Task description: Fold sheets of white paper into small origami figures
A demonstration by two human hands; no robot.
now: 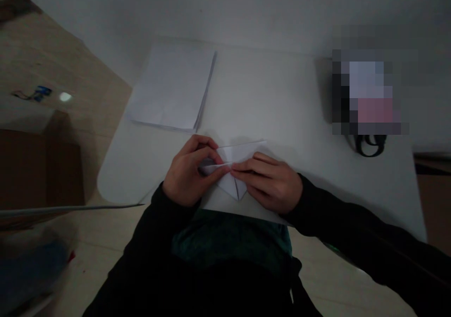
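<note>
Pinching folded paper | left grip, right grip: closed on it | pixelated object: unreadable

The folded paper and table are white — sleeves black, box brown, cloth mottled dark green.

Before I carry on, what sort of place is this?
Indoors, possibly a home or small office; I can't tell which. A white table with a stack of paper on it, and a tiled floor below, suggest this.
</note>
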